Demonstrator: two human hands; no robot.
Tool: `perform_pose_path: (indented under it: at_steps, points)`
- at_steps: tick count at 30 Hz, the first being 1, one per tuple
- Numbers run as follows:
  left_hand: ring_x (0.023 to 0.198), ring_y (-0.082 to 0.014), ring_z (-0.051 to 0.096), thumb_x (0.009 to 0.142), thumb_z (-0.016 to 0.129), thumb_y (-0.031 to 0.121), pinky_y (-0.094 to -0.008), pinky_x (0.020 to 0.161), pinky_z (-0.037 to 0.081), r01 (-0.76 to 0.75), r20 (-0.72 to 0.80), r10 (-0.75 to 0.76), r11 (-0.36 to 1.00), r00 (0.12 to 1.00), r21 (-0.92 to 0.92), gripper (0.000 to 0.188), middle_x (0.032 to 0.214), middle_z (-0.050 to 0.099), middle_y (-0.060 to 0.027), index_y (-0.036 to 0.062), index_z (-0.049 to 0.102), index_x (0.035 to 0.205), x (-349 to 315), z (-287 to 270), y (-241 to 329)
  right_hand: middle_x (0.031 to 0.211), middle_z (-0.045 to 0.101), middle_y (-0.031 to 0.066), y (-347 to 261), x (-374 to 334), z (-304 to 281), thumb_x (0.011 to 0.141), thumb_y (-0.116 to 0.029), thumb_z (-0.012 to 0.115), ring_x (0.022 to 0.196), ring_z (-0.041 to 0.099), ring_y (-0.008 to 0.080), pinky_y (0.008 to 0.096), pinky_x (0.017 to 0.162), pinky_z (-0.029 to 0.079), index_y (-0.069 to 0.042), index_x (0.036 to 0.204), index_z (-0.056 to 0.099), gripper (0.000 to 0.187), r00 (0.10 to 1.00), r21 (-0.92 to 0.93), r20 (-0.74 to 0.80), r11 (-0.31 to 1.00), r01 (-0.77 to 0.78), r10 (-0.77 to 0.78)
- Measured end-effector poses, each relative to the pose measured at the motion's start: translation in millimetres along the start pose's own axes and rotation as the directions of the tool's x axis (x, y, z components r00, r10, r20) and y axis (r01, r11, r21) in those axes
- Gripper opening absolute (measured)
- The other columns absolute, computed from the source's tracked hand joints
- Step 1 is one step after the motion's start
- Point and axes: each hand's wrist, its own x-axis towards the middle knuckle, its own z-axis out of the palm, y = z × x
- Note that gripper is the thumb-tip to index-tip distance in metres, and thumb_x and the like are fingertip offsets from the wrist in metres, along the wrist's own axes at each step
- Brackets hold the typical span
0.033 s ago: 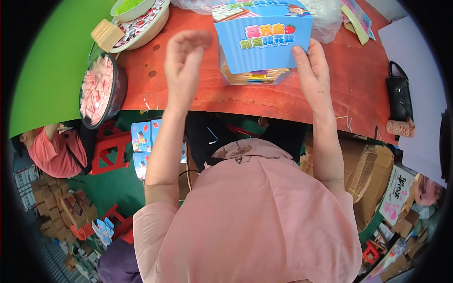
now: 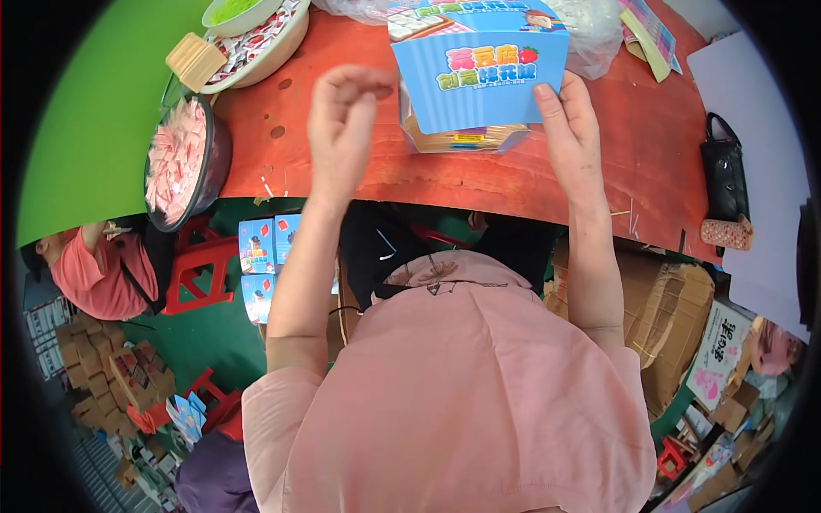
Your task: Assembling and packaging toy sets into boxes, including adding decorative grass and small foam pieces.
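A blue printed cardboard box [image 2: 483,81] stands on the red table in front of me, its front panel hanging over a lower opening. Inside that opening, tan flat pieces and a small yellow packet [image 2: 469,138] show in part. My right hand [image 2: 571,128] pinches the panel's right edge, thumb on the front and fingers behind. At the box's left side is my left hand [image 2: 342,120], fingers loosely bent and the thumb apart from them. Nothing shows in it. Its fingertips come close to the box's edge; whether they touch is unclear.
On the left of the red table [image 2: 291,154] are a black tub of pink packets [image 2: 178,162], a pale basin of small sachets [image 2: 265,47] and tan wafers [image 2: 195,61]. A black pouch [image 2: 725,167] lies right. Blue boxes [image 2: 256,248] stand below; another person [image 2: 107,274] sits left.
My left hand has shifted a little to the right, nearer the box. The box and my right hand have moved very slightly right.
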Motion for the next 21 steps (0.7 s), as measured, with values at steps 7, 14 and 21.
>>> perform_pose_path:
  at_steps: [7, 14, 21]
  points:
    - [0.117, -0.0262, 0.066, 0.097, 0.05, -0.005, -0.036, 0.102, 0.05, -0.144, 0.076, 0.123, 0.899, 0.989, 0.415, 0.026, 0.125, 0.067, -0.0181, -0.0016, 0.054, 0.123, -16.0, 14.8, 5.2, 0.11, 0.064, -0.0007, 17.5, 3.4, -6.0, 0.101, -0.018, 0.069, 0.099, 0.059, 0.0076, 0.0247, 0.089, 0.047, -0.001, 0.116, 0.07, 0.022, 0.995, 0.309, 0.025, 0.946, -0.101, 0.098]
    - [0.106, -0.0175, 0.068, 0.089, 0.078, 0.008, -0.0328, 0.095, 0.052, 0.043, 0.05, -0.062, 0.946, 0.997, 0.321, 0.036, 0.109, 0.073, -0.011, -0.0016, 0.06, 0.118, -8.6, 12.3, 8.3, 0.108, 0.06, 0.0001, 22.0, 2.6, -7.4, 0.096, -0.01, 0.072, 0.101, 0.057, 0.01, 0.027, 0.087, 0.047, 0.001, 0.109, 0.074, 0.017, 0.982, 0.012, 0.151, 0.993, 0.117, -0.117]
    - [0.1, -0.0152, 0.067, 0.087, 0.081, 0.007, -0.0309, 0.092, 0.052, 0.026, 0.036, -0.04, 0.942, 0.999, 0.335, 0.028, 0.105, 0.072, -0.008, 0.0007, 0.063, 0.109, -6.9, 9.5, -2.4, 0.111, 0.06, 0.003, 5.8, 11.0, -31.6, 0.096, -0.01, 0.072, 0.098, 0.058, 0.0131, 0.0291, 0.083, 0.048, 0.001, 0.11, 0.073, 0.019, 0.939, -0.094, 0.326, 0.985, 0.144, -0.106]
